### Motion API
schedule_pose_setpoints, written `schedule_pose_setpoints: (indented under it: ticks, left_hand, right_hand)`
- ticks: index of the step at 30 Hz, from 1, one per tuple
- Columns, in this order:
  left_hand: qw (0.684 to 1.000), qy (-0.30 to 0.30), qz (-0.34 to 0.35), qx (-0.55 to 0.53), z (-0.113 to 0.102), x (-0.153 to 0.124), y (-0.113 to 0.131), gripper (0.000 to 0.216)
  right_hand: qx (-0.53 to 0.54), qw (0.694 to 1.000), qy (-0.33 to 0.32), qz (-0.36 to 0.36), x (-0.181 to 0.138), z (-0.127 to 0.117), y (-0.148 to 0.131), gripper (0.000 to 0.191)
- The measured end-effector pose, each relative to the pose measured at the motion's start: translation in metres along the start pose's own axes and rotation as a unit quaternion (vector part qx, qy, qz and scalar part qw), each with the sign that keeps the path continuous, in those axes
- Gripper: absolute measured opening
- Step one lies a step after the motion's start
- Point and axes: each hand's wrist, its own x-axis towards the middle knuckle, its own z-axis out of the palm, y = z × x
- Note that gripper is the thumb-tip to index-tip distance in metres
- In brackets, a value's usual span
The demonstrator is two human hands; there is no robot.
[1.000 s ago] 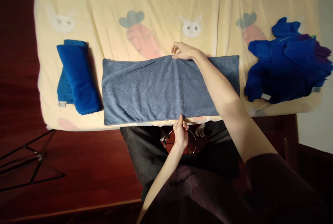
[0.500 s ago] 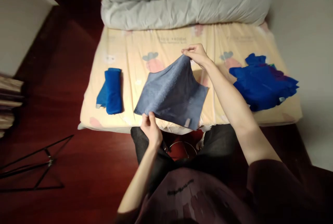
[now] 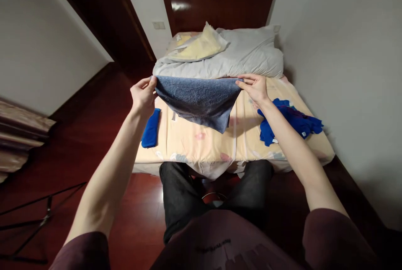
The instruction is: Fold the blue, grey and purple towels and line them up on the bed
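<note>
A grey-blue towel is stretched between my two hands, held up above the bed. My left hand pinches its left upper corner, and my right hand pinches the right upper corner. The top edge runs nearly straight while the lower part hangs loose and sags toward me. Beyond my left wrist lies a folded bright blue cloth on the bed. A crumpled pile of bright blue cloths lies to the right, partly behind my right forearm.
The bed has a yellow patterned sheet, with a rolled grey quilt at its far end before a dark headboard. A black tripod-like stand is on the floor at left, near a curtain. A wall borders the bed's right side.
My left hand has moved up and left from the near edge to the left corner. The towel has been lifted and pulled taut between both hands. My view has tilted up, showing the headboard.
</note>
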Motion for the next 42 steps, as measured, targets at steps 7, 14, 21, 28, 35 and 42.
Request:
schedule_pose_setpoints:
  ticks: [7, 14, 21, 28, 35, 42]
  left_hand:
    - [0.998, -0.049, 0.03, 0.03, 0.009, -0.03, 0.039, 0.021]
    - [0.984, -0.156, -0.073, 0.033, -0.018, -0.076, 0.061, 0.033]
    - [0.972, -0.133, -0.151, 0.124, -0.019, -0.043, 0.007, 0.033]
    - [0.97, -0.131, -0.102, 0.178, -0.005, 0.026, -0.06, 0.039]
    - [0.964, -0.063, 0.123, 0.225, -0.037, 0.011, -0.087, 0.039]
    - [0.933, -0.12, -0.126, 0.316, -0.109, -0.129, -0.203, 0.045]
  right_hand:
    - [0.029, 0.999, 0.025, -0.013, -0.041, -0.033, -0.023, 0.049]
    - [0.069, 0.994, 0.053, 0.062, -0.085, -0.071, -0.025, 0.055]
    - [0.069, 0.981, 0.037, 0.176, -0.063, -0.05, 0.018, 0.045]
    - [0.064, 0.986, 0.071, 0.133, -0.01, -0.007, 0.077, 0.046]
    - [0.016, 0.996, 0.086, 0.001, -0.046, 0.0, 0.111, 0.049]
    - [-0.099, 0.99, 0.0, 0.1, -0.197, 0.015, 0.205, 0.022]
